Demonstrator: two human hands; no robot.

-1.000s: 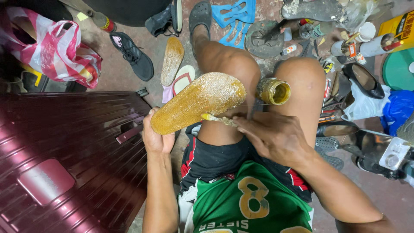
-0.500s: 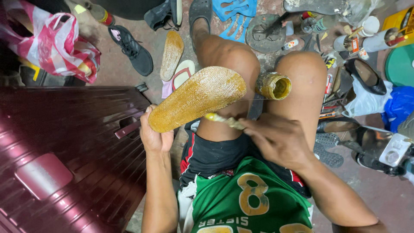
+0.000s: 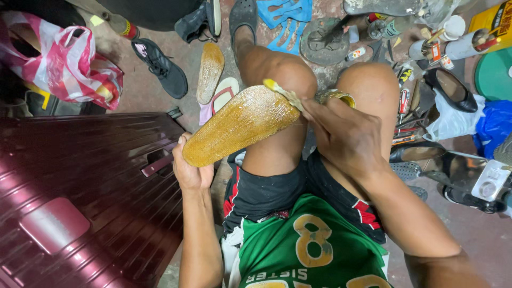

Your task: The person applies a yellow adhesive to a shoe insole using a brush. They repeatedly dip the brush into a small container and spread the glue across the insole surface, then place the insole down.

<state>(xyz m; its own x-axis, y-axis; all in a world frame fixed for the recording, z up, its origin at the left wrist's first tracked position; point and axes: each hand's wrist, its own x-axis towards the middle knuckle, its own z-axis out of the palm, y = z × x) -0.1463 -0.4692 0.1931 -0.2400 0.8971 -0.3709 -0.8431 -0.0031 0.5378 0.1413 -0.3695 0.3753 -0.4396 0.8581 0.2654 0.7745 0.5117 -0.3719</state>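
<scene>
My left hand [image 3: 190, 168] grips the near end of a tan shoe sole [image 3: 240, 126], holding it tilted over my left thigh, its textured face wet with yellowish glue. My right hand [image 3: 344, 136] pinches a small glue-coated brush [image 3: 281, 92] whose tip rests on the sole's far end. Just behind my right hand, between my knees, sits an open glue tin [image 3: 337, 96], partly hidden by the fingers.
A maroon hard suitcase [image 3: 80, 197] fills the lower left. Another tan sole [image 3: 209, 72], a pink flip-flop [image 3: 221, 98], a black sneaker [image 3: 160, 66], a blue sandal [image 3: 285, 18] and a red-white plastic bag [image 3: 69, 61] lie on the floor. Tools, bottles and black shoes [image 3: 450, 90] crowd the right.
My right hand has moved the brush from the sole's near edge up to its far end. The sole has tipped slightly lower; my left hand's grip is unchanged.
</scene>
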